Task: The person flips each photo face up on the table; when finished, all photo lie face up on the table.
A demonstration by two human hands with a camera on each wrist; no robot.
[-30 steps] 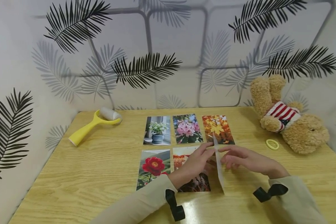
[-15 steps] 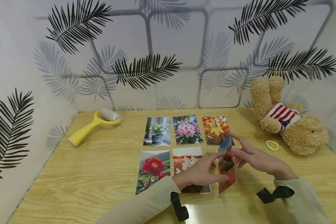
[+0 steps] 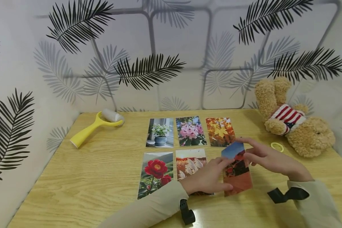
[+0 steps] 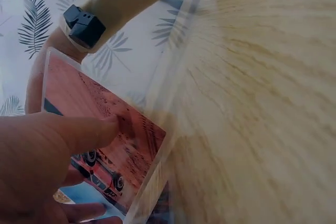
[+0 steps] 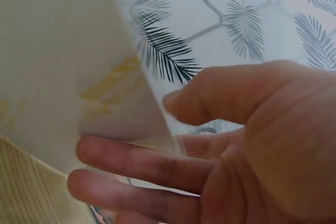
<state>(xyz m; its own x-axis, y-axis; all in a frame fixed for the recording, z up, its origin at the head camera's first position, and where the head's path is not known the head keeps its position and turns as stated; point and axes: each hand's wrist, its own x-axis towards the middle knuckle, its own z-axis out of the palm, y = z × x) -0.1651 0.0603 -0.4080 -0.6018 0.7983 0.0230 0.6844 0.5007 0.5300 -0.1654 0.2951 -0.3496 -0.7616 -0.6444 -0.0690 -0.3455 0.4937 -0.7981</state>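
A photo card (image 3: 236, 182) with blue sky, red ground and a red vehicle (image 4: 102, 174) stands tilted at the right end of the front row of cards. My left hand (image 3: 206, 177) touches its picture face with outstretched thumb and fingers, the thumb low on the red ground. At its upper right corner, my right hand (image 3: 269, 158) holds the edge, thumb at the side and some fingers against the pale back (image 5: 58, 61). Below my left arm lie a grass-plume card (image 3: 191, 160) and a red-flower card (image 3: 156, 169).
Behind are cards of a potted plant (image 3: 160, 133), pink blossoms (image 3: 191, 130) and an autumn leaf (image 3: 220, 131). A yellow-handled roller (image 3: 88, 129) lies at left. A teddy bear (image 3: 310, 136) and a yellow ring (image 3: 277, 147) lie at right on the wooden table (image 3: 82, 177).
The card has turned from nearly edge-on to showing its picture and leans further right. My right hand has moved right with its edge; my left hand has followed, spreading onto the picture face.
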